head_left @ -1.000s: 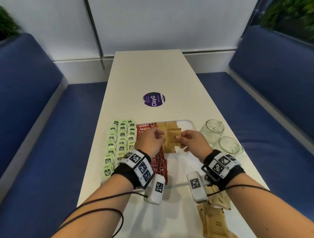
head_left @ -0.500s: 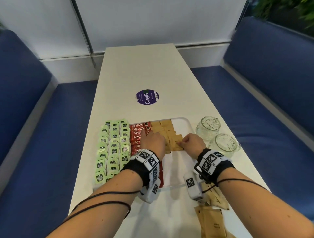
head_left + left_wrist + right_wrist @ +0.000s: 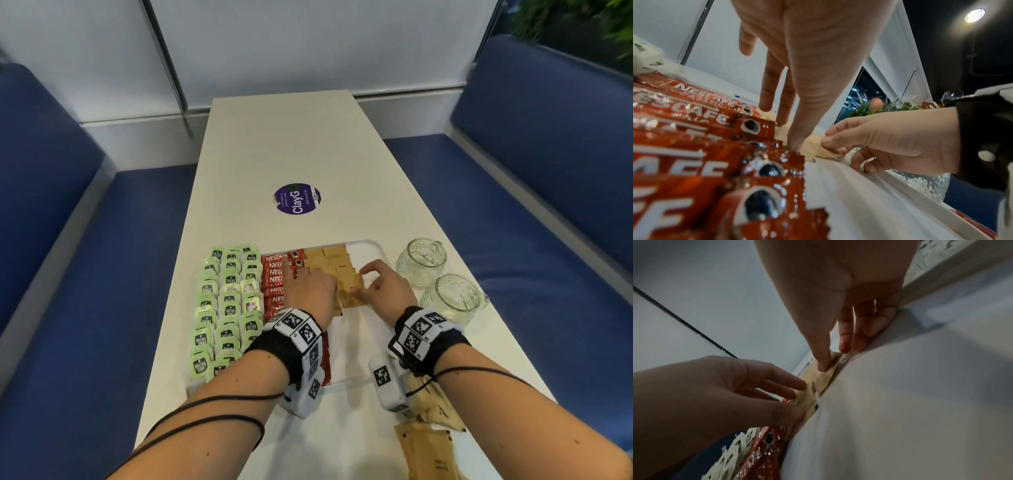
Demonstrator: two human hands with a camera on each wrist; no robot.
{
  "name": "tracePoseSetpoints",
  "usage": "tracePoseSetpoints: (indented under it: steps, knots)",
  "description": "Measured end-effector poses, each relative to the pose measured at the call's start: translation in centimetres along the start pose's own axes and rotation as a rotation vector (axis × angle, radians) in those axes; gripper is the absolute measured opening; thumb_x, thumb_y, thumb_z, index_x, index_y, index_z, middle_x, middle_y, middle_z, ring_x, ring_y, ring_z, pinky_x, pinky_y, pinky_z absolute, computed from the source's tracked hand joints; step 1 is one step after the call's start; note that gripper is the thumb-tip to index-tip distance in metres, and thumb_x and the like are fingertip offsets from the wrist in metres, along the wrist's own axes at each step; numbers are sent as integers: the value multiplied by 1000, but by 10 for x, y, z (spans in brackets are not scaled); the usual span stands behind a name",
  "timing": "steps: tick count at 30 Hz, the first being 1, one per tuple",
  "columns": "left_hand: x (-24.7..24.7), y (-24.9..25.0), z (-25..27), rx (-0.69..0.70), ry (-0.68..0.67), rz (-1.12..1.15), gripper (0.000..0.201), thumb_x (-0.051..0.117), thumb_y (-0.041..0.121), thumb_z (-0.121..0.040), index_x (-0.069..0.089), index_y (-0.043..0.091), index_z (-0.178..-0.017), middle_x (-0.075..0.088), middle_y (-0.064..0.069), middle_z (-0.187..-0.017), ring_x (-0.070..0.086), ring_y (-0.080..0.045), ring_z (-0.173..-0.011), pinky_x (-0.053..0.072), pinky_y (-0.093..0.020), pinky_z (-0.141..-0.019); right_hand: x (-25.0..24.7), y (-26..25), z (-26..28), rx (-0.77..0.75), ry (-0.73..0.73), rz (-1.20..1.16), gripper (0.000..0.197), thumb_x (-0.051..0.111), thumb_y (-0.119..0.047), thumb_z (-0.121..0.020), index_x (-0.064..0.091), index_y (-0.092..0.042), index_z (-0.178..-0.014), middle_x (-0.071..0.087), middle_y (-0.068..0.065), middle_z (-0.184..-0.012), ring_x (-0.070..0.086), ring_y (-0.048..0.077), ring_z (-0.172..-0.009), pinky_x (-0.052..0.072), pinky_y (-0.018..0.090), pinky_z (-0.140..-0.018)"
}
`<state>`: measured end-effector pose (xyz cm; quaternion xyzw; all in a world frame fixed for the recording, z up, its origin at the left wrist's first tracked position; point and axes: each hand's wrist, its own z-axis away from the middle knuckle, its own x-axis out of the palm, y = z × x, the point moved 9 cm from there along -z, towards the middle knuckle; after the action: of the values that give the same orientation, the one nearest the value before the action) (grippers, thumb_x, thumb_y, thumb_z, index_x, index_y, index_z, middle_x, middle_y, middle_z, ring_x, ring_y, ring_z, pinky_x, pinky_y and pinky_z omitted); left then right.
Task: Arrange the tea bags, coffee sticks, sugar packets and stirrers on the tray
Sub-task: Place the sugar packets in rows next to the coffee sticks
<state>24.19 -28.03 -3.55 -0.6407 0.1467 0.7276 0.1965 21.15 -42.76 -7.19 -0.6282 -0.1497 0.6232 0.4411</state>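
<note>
Both hands press brown sugar packets (image 3: 349,284) flat on the white tray (image 3: 373,247). Left hand (image 3: 313,291) fingers lie straight beside the Nescafé sticks (image 3: 279,274). Right hand (image 3: 387,287) pinches a packet's edge.

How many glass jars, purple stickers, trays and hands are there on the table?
Glass jars: 2
Purple sticker: 1
White tray: 1
Hands: 2, the left hand and the right hand, which pinches a sugar packet
Total: 6
</note>
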Motion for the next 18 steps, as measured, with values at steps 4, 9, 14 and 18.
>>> tracePoseSetpoints:
  steps: [4, 9, 14, 18]
  knots:
    - [2, -3, -4, -46, 2, -4, 26, 53, 22, -91, 64, 29, -113, 63, 1, -110, 53, -27, -118, 0, -62, -115, 4, -5, -1, -26, -54, 64, 32, 78, -36, -74, 61, -35, -101, 62, -6, -72, 61, 13, -70, 43, 28, -59]
    - [1, -2, -6, -67, -3, -20, 25, 52, 28, -93, 60, 25, -116, 62, -2, -116, 50, -28, -121, -1, -63, -115, 6, -2, -2, -22, -62, 83, 30, 77, -42, -74, 62, -35, -99, 61, -7, -73, 61, 12, -71, 40, 26, -57]
    - [-2, -2, -4, -75, -26, 19, 31, 50, 25, -92, 58, 27, -122, 57, -1, -125, 43, -28, -128, 8, -64, -113, -2, -11, -1, -35, -42, 54, 29, 74, -39, -76, 60, -36, -101, 66, -4, -73, 63, 14, -74, 49, 31, -66]
    - [-20, -4, 9, -72, 1, 47, 31, 53, 26, -92, 58, 30, -123, 56, 0, -129, 42, -27, -129, 10, -62, -112, -26, -26, 7, -55, -4, -32, 29, 74, -35, -78, 61, -33, -104, 65, -1, -74, 64, 15, -69, 53, 32, -70]
